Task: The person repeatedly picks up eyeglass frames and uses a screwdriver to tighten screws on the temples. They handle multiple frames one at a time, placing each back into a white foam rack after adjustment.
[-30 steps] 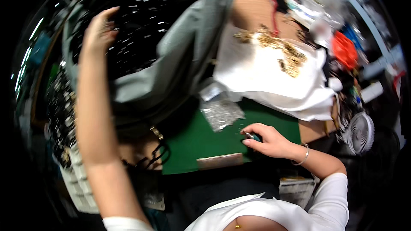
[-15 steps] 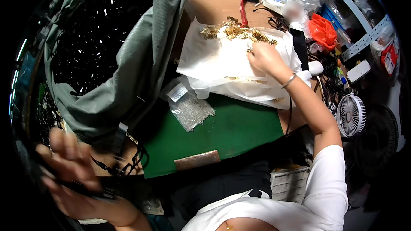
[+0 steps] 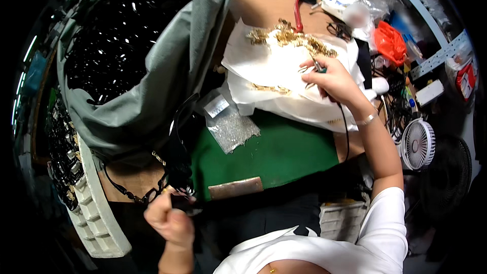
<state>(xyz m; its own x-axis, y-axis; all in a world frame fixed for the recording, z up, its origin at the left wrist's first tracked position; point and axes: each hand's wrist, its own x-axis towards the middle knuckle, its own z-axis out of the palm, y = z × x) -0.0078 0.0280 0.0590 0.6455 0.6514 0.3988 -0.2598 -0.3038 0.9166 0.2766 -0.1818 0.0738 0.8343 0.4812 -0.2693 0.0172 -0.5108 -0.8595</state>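
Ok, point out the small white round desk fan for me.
In the head view, the small white round desk fan sits at the right edge of the cluttered bench, just right of the right hand's forearm and beyond the green mat.

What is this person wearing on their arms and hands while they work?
Both hands are bare, with no gloves: the left hand and the right hand. A thin bracelet circles the right wrist, and a short white sleeve covers the right upper arm.
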